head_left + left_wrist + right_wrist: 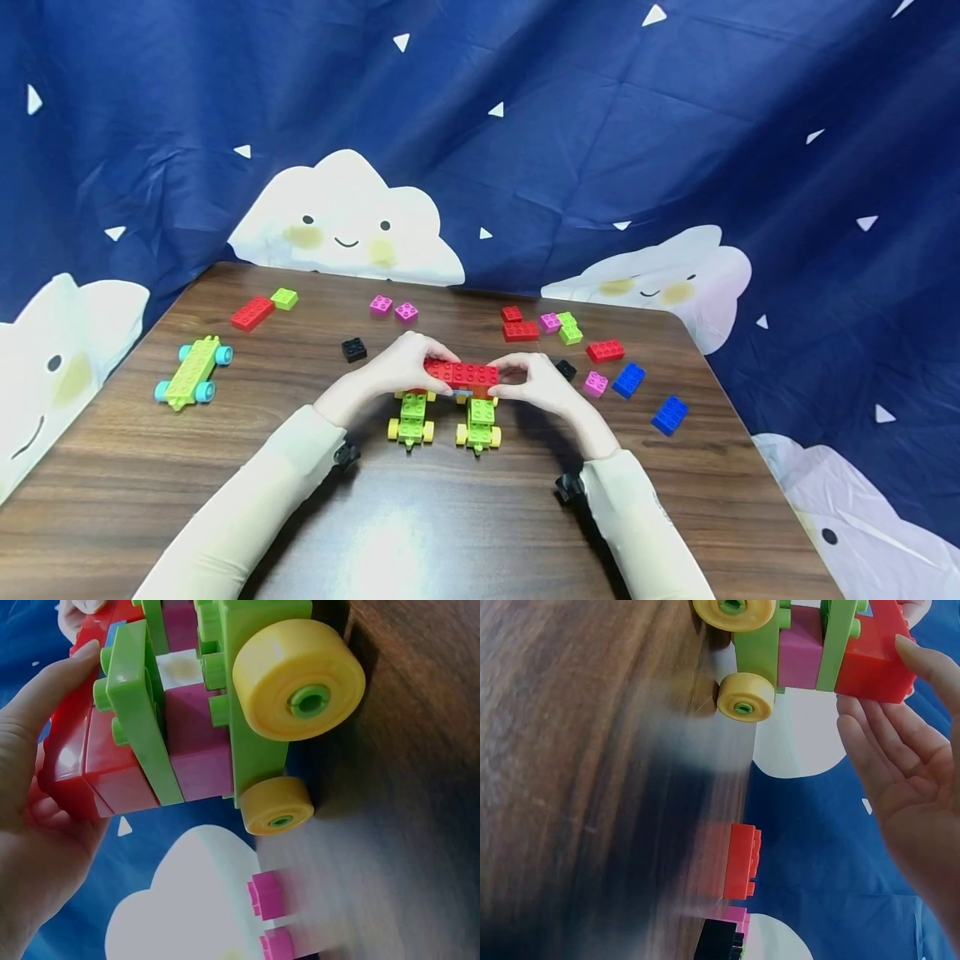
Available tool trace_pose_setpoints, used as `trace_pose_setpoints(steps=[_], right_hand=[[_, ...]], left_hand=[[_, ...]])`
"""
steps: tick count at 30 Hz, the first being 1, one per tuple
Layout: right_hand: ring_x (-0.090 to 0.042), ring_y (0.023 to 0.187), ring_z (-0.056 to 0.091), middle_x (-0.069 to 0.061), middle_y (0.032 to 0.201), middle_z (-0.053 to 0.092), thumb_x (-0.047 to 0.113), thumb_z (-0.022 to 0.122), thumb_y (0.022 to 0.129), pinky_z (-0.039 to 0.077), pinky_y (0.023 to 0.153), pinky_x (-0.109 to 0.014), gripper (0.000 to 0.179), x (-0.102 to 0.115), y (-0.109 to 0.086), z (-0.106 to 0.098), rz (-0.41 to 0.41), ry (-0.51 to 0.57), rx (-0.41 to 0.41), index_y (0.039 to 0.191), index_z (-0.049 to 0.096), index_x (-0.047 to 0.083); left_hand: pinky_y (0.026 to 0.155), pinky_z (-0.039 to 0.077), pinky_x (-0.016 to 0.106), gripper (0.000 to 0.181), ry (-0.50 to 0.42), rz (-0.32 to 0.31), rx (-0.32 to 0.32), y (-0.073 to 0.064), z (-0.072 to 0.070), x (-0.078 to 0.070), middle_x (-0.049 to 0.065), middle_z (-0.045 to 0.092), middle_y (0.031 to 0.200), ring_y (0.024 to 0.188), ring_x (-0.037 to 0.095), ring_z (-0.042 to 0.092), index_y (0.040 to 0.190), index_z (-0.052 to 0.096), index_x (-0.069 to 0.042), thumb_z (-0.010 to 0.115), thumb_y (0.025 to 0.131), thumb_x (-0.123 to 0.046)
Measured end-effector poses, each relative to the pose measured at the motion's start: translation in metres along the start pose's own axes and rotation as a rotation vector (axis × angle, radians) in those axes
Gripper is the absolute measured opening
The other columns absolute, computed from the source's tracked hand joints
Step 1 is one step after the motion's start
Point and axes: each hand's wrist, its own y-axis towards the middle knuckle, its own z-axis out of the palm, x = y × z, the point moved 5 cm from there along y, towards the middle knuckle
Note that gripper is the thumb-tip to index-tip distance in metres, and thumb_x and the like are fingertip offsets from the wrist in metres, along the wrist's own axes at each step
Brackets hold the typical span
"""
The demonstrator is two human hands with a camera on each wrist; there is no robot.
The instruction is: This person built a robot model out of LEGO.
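A row of red bricks [475, 375] spans two green wheeled bases, the left base [411, 417] and the right base [480, 423], both with yellow wheels [296, 679]. My left hand [408, 364] grips the left end of the red row, thumb in front and fingers behind. At the opposite end, my right hand [534, 382] holds the red brick [877, 664] between thumb and fingers. Below the red layer, the left wrist view shows a green brick [135, 712] and a magenta brick [199, 742] stacked over the wheeled base.
A green base with blue wheels [193, 371] stands at the left. Beyond the hands lie magenta bricks [381, 304], a black brick [354, 349] and red bricks [521, 332]. Blue bricks [670, 415] are at the right. A blue curtain [465, 75] hangs behind the table [285, 475].
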Motion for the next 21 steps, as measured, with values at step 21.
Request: trace_pose_setpoints(steps=[21], right_hand=[[-0.022,0.111,0.064,-0.007,0.116,0.071,0.023,0.079,0.081,0.049,0.099,-0.042,0.042,0.004,0.0,0.0,-0.039,-0.066,-0.01,0.119,0.068,0.009]], left_hand=[[0.092,0.054,0.043,0.036,-0.103,-0.012,-0.17,-0.026,-0.053,0.025,0.007,0.075,0.105,0.099,0.024,0.07,0.113,0.072,-0.008,0.081,0.081,-0.023]])
